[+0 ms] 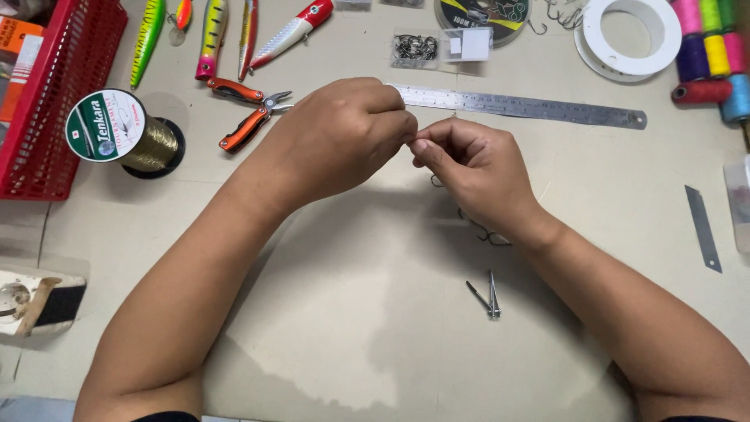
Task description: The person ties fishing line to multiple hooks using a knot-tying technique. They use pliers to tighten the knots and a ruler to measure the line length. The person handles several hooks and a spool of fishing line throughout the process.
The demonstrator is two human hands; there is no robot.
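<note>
My left hand [336,137] and my right hand [469,164] meet fingertip to fingertip above the beige table [351,312], just in front of a steel ruler [531,107]. Both pinch a tiny item between thumb and forefinger; it is too small and too hidden to name. A few small dark fish hooks [483,231] lie on the table under my right wrist. A small metal clipper [491,301] lies nearer to me, between my forearms.
Orange-handled pliers [246,117] and a spool of gold line [117,129] lie left, beside a red basket [62,94]. Several fishing lures [211,31], a small clear hook box [414,48], a white reel [633,35] and coloured thread spools [715,47] line the back. A loose blade [701,227] lies right.
</note>
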